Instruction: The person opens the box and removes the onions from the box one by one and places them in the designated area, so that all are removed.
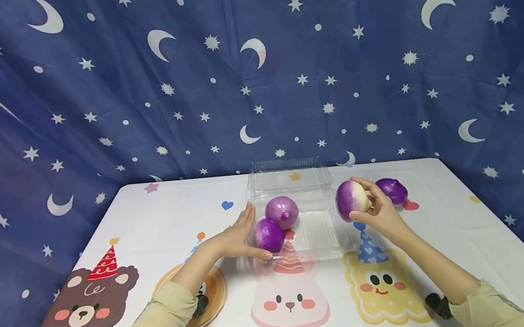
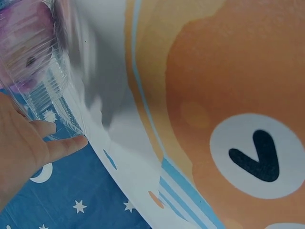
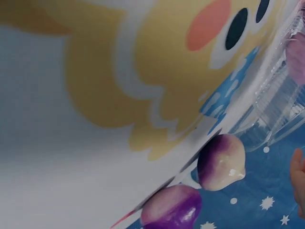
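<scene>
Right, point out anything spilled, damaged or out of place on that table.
Nothing stands out: no visible spill or damage. Two purple onions sit in the open clear container, a third onion lies on the tablecloth, and the right hand grips a purple-and-white one.

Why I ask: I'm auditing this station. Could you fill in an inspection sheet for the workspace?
Surface: white printed cloth with cartoon figures and lettering.
Job's things: clear container, lid open at the far side; pale purple onion and bright purple onion inside; dark purple onion outside, on the cloth at the right.
Clutter: nothing seen.
Left hand: fingers extended, touching the container's left side.
Right hand: fingers and thumb around the purple-and-white onion in the head view; mostly cropped in the right wrist view.
Cables: nothing seen.
Surroundings: blue curtain with pale moons and stars.
</scene>
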Available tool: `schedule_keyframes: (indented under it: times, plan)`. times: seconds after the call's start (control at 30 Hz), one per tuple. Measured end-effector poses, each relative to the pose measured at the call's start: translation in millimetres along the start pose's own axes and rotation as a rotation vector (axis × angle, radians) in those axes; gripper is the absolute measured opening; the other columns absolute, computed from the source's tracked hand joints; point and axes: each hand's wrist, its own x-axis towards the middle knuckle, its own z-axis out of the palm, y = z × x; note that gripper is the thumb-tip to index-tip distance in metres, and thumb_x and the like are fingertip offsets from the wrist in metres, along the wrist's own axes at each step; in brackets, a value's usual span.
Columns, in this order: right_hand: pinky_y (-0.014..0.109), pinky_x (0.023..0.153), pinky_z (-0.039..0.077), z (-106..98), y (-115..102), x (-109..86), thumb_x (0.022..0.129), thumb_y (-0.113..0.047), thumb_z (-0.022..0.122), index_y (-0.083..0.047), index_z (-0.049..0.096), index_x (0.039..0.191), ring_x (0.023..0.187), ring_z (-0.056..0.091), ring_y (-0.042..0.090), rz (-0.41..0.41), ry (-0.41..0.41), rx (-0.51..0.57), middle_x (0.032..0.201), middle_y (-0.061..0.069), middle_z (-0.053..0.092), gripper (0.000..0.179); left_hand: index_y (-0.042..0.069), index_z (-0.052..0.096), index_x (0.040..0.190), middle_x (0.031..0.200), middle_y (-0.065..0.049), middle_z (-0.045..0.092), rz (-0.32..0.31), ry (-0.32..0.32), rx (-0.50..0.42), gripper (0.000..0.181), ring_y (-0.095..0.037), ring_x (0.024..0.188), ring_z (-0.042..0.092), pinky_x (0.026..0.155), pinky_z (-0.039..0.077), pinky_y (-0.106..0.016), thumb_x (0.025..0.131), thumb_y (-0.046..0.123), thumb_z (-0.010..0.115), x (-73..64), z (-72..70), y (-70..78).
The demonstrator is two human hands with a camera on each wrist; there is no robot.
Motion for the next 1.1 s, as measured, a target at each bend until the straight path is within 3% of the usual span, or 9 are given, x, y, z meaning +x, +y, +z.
schedule_keyframes:
  times: [0.2,0.57,0.83,1.1]
  plan:
    - [0.011,0.081,0.051,-9,3,-2.3,0.082,0.008,0.064,-0.006,0.034,0.143,0.108,0.047,0.0,-0.005,0.01,0.011,0.129,-0.02,0.041,0.07,-0.003,-0.008,0.148,0.156,-0.019,-0.018,0.0,-0.002,-0.005,0.129,-0.038,0.145,-0.005,0.115,0.016,-0.055,0.071,0.065,0.069,0.9,0.0,0.0]
    - [0.001,0.09,0.039,-29,6,-10.0,0.081,0.002,0.068,-0.01,0.03,0.148,0.109,0.045,-0.012,-0.002,0.01,-0.152,0.13,-0.013,0.035,0.078,-0.003,-0.008,0.148,0.156,-0.019,-0.018,0.0,0.004,-0.014,0.129,-0.038,0.145,-0.003,0.115,0.018,-0.056,0.07,0.065,0.069,-0.4,0.1,0.2]
    - [0.0,0.088,0.039,-47,10,-12.3,0.076,0.012,0.069,0.004,0.034,0.141,0.106,0.046,-0.009,-0.096,0.086,-0.191,0.123,-0.024,0.041,0.074,-0.002,-0.008,0.149,0.156,-0.019,-0.019,-0.009,-0.019,-0.011,0.128,-0.036,0.145,-0.002,0.115,0.019,-0.055,0.071,0.064,0.069,-0.3,-3.3,2.4]
    - [0.002,0.08,0.043,-64,24,-19.1,0.075,0.009,0.072,0.004,0.038,0.136,0.097,0.049,-0.008,-0.053,0.159,-0.248,0.121,-0.028,0.044,0.071,-0.003,-0.007,0.148,0.155,-0.02,-0.018,-0.011,-0.028,-0.004,0.127,-0.036,0.145,-0.001,0.115,0.019,-0.054,0.072,0.063,0.069,0.2,-4.1,3.8]
